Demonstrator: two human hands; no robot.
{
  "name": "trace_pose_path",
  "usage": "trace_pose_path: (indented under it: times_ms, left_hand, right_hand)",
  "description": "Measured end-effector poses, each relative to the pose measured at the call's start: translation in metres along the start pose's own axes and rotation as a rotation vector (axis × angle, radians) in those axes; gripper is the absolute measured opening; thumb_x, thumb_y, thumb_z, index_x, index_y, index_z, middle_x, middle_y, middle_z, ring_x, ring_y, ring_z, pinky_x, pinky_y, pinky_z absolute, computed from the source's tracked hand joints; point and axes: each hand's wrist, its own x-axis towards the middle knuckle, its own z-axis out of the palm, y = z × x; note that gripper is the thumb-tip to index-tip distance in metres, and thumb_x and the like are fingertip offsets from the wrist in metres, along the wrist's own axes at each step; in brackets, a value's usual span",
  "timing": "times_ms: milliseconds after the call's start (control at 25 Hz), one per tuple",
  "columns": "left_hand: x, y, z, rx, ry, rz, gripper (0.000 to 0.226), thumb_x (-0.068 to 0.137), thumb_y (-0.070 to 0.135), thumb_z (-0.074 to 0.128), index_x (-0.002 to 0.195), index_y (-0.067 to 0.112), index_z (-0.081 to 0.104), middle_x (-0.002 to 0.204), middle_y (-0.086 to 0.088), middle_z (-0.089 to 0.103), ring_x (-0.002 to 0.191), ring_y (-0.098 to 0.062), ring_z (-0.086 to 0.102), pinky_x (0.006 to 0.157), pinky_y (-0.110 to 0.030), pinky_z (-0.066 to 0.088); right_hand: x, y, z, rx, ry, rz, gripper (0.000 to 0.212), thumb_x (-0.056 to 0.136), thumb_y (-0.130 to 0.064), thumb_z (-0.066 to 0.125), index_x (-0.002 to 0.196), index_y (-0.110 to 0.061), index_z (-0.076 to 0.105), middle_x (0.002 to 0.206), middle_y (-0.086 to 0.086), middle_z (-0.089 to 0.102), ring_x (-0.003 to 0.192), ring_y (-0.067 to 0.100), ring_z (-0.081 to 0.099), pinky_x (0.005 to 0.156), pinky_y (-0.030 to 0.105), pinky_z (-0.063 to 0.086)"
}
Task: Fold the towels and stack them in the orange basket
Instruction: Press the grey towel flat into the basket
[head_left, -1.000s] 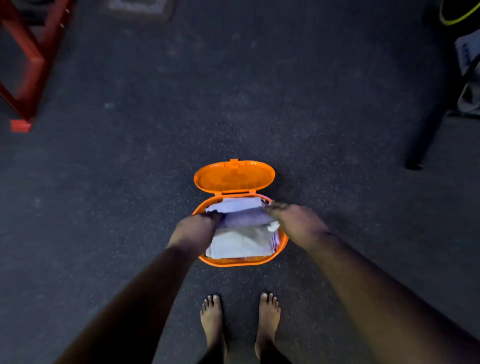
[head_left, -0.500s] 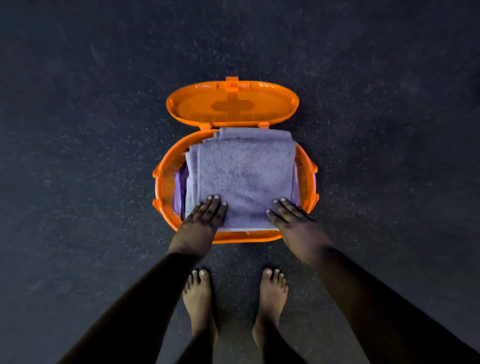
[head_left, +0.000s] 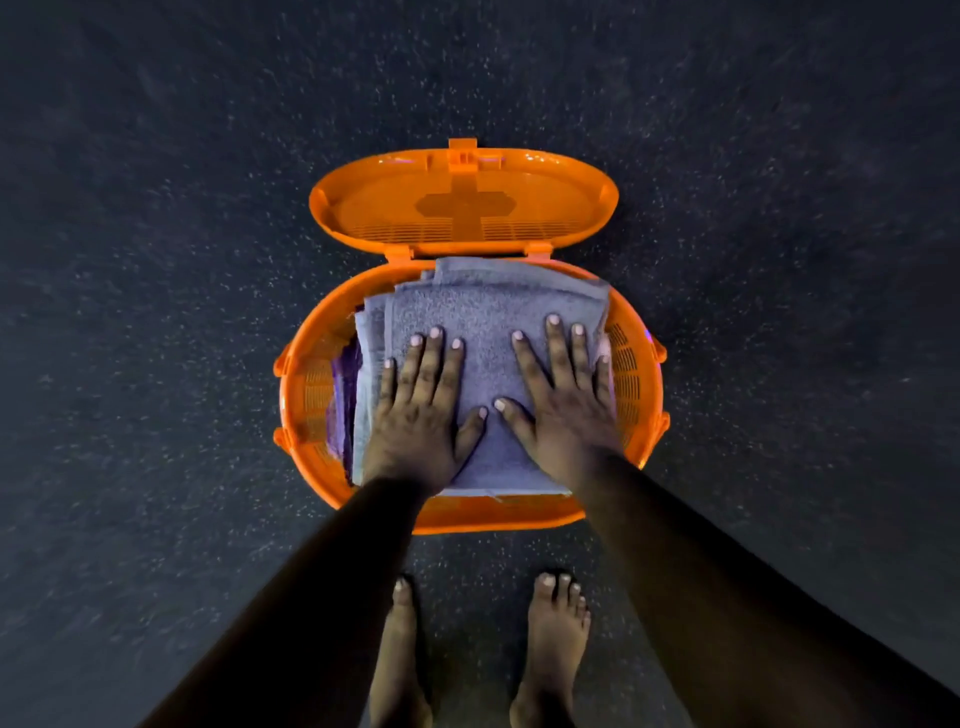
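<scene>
Both hands are sliding forward from the stack's near edge onto its middle. From the head view, the left hand (head_left: 423, 415) and right hand (head_left: 563, 402) are lying flat, fingers (head_left: 434, 358) straight and spread, pressing the top grey towel (head_left: 493, 306). The folded stack is sitting inside the orange basket (head_left: 636, 374) on the dark floor (head_left: 156, 260), its lid (head_left: 462, 200) hanging open behind. Bare feet (head_left: 553, 639) are standing just beside it.

Bare floor (head_left: 156, 312) around basket (head_left: 641, 364)

dark speckled floor (head_left: 156, 260) under dim light
</scene>
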Motion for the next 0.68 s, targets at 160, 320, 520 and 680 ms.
trace_pose_path:
  times_ms: [160,320,520,680]
  left_hand:
    - [-0.004,-0.013,0.054,0.044,0.114,0.029,0.079,0.097,0.055,0.044,0.16,0.012,0.024,0.167,-0.015,0.02,0.156,-0.035,0.015,0.121,-0.061,0.021]
    - [0.006,-0.018,0.056,0.034,0.125,0.029,0.079,0.097,0.056,0.043,0.16,0.012,0.024,0.167,-0.016,0.021,0.156,-0.036,0.015,0.119,-0.063,0.024]
    - [0.006,-0.018,0.062,0.04,0.147,0.053,0.082,0.095,0.057,0.044,0.161,0.013,0.022,0.168,-0.015,0.018,0.156,-0.035,0.015,0.121,-0.062,0.02]
    - [0.009,-0.022,0.07,0.049,0.166,0.072,0.082,0.094,0.056,0.045,0.16,0.013,0.024,0.167,-0.015,0.02,0.155,-0.036,0.018,0.12,-0.062,0.021]
  right_hand:
    - [0.013,0.006,0.05,0.009,0.031,-0.019,0.085,0.091,-0.074,0.033,0.162,-0.035,0.007,0.17,0.007,-0.008,0.156,0.032,-0.008,0.122,0.06,0.011]
    - [0.023,0.009,0.048,0.035,0.029,-0.027,0.087,0.089,-0.073,0.037,0.162,-0.035,0.009,0.17,0.006,-0.01,0.156,0.033,-0.007,0.121,0.06,0.015]
    - [0.023,0.012,0.054,0.037,0.042,-0.051,0.088,0.088,-0.071,0.04,0.162,-0.034,0.011,0.17,0.009,-0.005,0.156,0.035,-0.004,0.121,0.06,0.014]
    - [0.027,0.013,0.059,0.046,0.054,-0.049,0.088,0.086,-0.072,0.04,0.161,-0.035,0.012,0.17,0.008,-0.005,0.156,0.034,-0.003,0.121,0.06,0.015]
